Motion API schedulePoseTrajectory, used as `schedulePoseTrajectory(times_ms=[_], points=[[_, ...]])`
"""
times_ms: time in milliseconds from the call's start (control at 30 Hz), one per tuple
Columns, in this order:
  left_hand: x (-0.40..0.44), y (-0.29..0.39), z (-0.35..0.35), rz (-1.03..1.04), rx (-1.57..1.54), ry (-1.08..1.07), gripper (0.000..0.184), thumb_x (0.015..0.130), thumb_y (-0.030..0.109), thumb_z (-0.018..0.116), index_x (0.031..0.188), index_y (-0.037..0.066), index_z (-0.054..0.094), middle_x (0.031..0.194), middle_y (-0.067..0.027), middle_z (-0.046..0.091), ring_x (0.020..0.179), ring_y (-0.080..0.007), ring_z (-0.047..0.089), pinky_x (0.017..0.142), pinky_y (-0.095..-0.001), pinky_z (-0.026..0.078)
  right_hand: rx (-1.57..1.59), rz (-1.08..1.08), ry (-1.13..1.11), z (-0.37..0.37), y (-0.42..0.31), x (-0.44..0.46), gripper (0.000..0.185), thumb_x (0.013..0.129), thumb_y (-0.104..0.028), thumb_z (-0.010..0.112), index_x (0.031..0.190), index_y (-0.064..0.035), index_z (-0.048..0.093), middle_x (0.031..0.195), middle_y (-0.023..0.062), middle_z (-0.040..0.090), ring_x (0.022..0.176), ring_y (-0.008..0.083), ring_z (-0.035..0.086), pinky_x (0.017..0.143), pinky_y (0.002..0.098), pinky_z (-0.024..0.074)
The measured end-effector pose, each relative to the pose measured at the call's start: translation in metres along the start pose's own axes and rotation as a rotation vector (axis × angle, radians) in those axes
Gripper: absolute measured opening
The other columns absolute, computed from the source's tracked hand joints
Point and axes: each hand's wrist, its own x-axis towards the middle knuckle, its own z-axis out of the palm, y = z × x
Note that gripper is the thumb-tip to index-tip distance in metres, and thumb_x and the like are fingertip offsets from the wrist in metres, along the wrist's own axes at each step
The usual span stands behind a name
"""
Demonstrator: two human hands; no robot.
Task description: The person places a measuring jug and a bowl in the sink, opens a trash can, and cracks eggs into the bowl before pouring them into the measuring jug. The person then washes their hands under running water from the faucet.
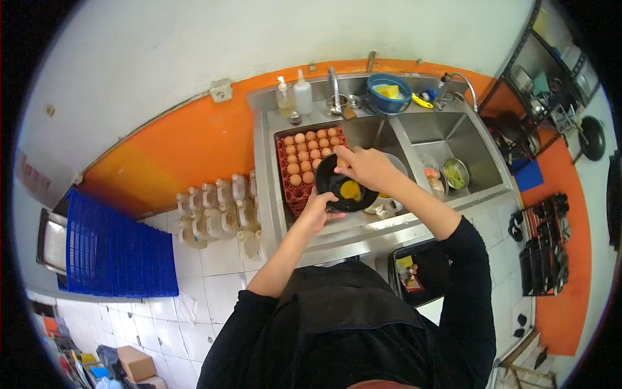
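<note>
My left hand [317, 211] grips a black bowl [326, 189] from its near left side, thumb over the rim. A broken egg with a yellow yolk [350, 190] lies in the bowl. At the bowl's upper rim, the fingers of my right hand [366, 168] are closed round a brown egg [343, 163], mostly hidden by the fingers; whether its shell is cracked I cannot tell. Just beyond the bowl, a red tray [296, 192] of brown eggs [302, 155] sits over the left sink basin, with some cups unfilled at its near end.
Under my right forearm is a pale container [395, 162], partly hidden. The right basin [447, 136] holds a metal strainer [455, 174] with green pieces. A blue basin [389, 94], pump bottles [302, 94] and taps line the back. Plastic jugs [214, 220] stand left; an open bin [421, 272] is below.
</note>
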Motion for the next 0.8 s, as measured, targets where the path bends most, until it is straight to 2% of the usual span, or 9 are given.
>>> schedulePoseTrajectory(times_ms=[67,167,200,333,433,633,700,767,800], points=[[0.016,-0.008,-0.004,-0.024,0.006,-0.059,0.063,0.074,0.003,0.052,0.131,0.016,0.027,0.114,-0.0108,0.051,0.095,-0.0262,0.060,0.070,-0.0436,0.058,0.196,0.108,-0.121,0.011,0.012,-0.011,0.039,0.085,-0.038,0.061,0.107,-0.0071,0.050,0.094,0.0218,0.060,0.085,0.0419,0.061,0.073,0.0462,0.0489],[0.036,-0.018,0.000,-0.098,0.008,-0.205,0.062,0.074,0.002,0.050,0.131,0.016,0.029,0.113,-0.0108,0.052,0.095,-0.0264,0.060,0.070,-0.0438,0.058,0.376,0.160,-0.035,0.025,0.030,-0.039,0.035,0.083,-0.035,0.065,0.100,-0.0058,0.054,0.094,0.0214,0.060,0.090,0.0397,0.059,0.075,0.0448,0.0469],[0.029,-0.016,0.015,-0.063,0.062,-0.155,0.039,0.075,0.006,0.052,0.115,0.007,0.052,0.104,-0.0069,0.059,0.094,-0.0195,0.060,0.070,-0.0389,0.056,0.455,0.184,0.067,0.028,0.035,-0.050,0.032,0.081,-0.031,0.068,0.098,-0.0054,0.058,0.095,0.0181,0.060,0.090,0.0334,0.060,0.076,0.0384,0.0467],[0.060,-0.032,0.035,-0.143,0.130,-0.218,0.041,0.074,0.005,0.051,0.115,0.005,0.050,0.103,-0.0086,0.059,0.091,-0.0209,0.060,0.069,-0.0381,0.056,0.796,0.455,0.431,0.027,0.050,-0.115,0.031,0.082,-0.024,0.070,0.104,-0.0052,0.058,0.096,0.0072,0.062,0.087,0.0161,0.059,0.079,0.0301,0.0468],[0.100,-0.048,0.047,-0.165,0.188,-0.231,0.041,0.073,0.002,0.050,0.115,0.003,0.047,0.103,-0.0105,0.057,0.091,-0.0229,0.059,0.069,-0.0391,0.057,1.166,0.721,0.627,0.034,0.060,-0.193,0.030,0.083,-0.020,0.070,0.105,-0.0048,0.058,0.092,0.0038,0.060,0.084,0.0123,0.058,0.076,0.0266,0.0468],[0.174,-0.065,0.090,0.058,0.400,-0.109,0.063,0.069,-0.008,0.045,0.129,0.006,0.031,0.115,-0.0161,0.047,0.091,-0.0295,0.059,0.060,-0.0423,0.061,0.389,1.285,0.774,0.099,0.063,-0.371,0.035,0.082,-0.021,0.071,0.109,-0.0045,0.056,0.085,0.0065,0.061,0.074,0.0172,0.061,0.069,0.0270,0.0494],[0.202,-0.079,0.100,0.211,0.543,-0.055,0.064,0.069,-0.008,0.045,0.130,0.005,0.031,0.115,-0.0172,0.047,0.092,-0.0314,0.059,0.060,-0.0430,0.061,0.324,1.395,0.727,0.143,0.073,-0.419,0.050,0.076,-0.026,0.075,0.117,-0.0054,0.054,0.093,0.0130,0.062,0.081,0.0250,0.062,0.077,0.0329,0.0502],[0.236,-0.097,0.097,0.630,1.022,-0.030,0.065,0.068,-0.007,0.051,0.130,0.006,0.035,0.116,-0.0203,0.048,0.097,-0.0352,0.057,0.063,-0.0410,0.060,0.083,1.534,0.387,0.179,0.077,-0.457,0.090,0.067,-0.028,0.080,0.139,-0.0027,0.032,0.125,0.0273,0.044,0.116,0.0406,0.045,0.099,0.0429,0.0378],[0.264,-0.110,0.088,0.916,1.223,-0.031,0.065,0.069,-0.006,0.054,0.130,0.007,0.038,0.116,-0.0209,0.047,0.099,-0.0361,0.056,0.064,-0.0395,0.058,0.039,1.552,0.377,0.172,0.078,-0.453,0.092,0.067,-0.021,0.079,0.140,0.0006,0.027,0.131,0.0299,0.036,0.123,0.0437,0.035,0.105,0.0446,0.0306]])
